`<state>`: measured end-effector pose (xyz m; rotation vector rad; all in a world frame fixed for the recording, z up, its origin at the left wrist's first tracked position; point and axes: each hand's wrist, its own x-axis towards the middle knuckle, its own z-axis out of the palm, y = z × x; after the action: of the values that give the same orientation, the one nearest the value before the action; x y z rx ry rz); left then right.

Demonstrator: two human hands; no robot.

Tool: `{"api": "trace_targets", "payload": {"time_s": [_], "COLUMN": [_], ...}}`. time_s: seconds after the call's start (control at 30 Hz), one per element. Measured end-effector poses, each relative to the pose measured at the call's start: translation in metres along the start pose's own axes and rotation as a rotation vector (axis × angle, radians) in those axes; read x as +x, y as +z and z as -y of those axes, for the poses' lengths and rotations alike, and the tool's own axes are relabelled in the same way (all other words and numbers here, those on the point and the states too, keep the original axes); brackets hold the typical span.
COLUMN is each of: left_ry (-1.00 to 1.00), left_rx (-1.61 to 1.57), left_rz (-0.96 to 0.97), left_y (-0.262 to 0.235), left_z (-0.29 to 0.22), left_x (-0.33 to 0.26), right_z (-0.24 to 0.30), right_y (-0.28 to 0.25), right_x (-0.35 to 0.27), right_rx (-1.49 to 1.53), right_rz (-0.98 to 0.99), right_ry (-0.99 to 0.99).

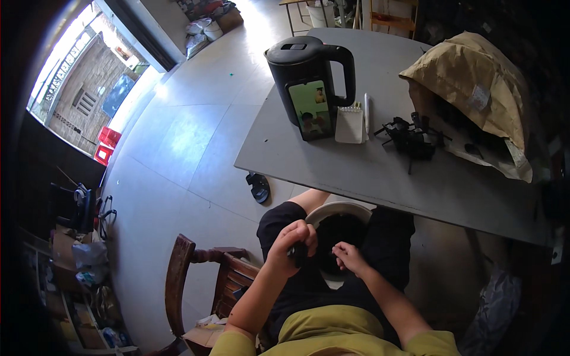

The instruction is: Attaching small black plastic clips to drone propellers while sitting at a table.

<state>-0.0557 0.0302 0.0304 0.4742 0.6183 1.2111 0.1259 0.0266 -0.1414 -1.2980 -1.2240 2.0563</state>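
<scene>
My left hand [292, 244] is closed around a small black piece [298, 254] whose kind I cannot make out. To its right, my right hand [350, 259] has its fingertips pinched together; whatever lies between them is too small to tell. Both hands are over a white bucket [317, 213] between my legs, with dark contents [339, 231] inside. On the grey table [297, 157] ahead lies a heap of thin black parts [412, 136]. Beside the heap, a brown paper sack [475, 77] rests on its side, its mouth toward me, dark inside.
A black kettle [297, 53] stands on the table with a phone [310, 111] propped against it. Next to these lie a notepad [350, 126] and a white pen [367, 115]. A wooden chair [181, 279] is at my left, and a black sandal [259, 188] lies on the floor.
</scene>
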Motion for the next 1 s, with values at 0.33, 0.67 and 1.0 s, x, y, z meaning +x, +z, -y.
{"api": "trace_targets", "payload": {"time_s": [0.33, 0.67, 1.0], "left_ry": [-0.149, -0.164, 0.195], "left_rx": [0.111, 0.338, 0.699], "left_rz": [0.036, -0.171, -0.535], "left_y": [-0.008, -0.026, -0.079], "left_z": [0.03, 0.045, -0.1], "left_x": [-0.008, -0.037, -0.031], "right_z": [-0.002, 0.004, 0.005], "right_y": [-0.005, -0.008, -0.003], "right_x": [0.001, -0.009, -0.002], "right_rx": [0.232, 0.355, 0.296], "right_rz": [0.034, -0.024, 0.007], "right_ry": [0.007, 0.013, 0.015]}}
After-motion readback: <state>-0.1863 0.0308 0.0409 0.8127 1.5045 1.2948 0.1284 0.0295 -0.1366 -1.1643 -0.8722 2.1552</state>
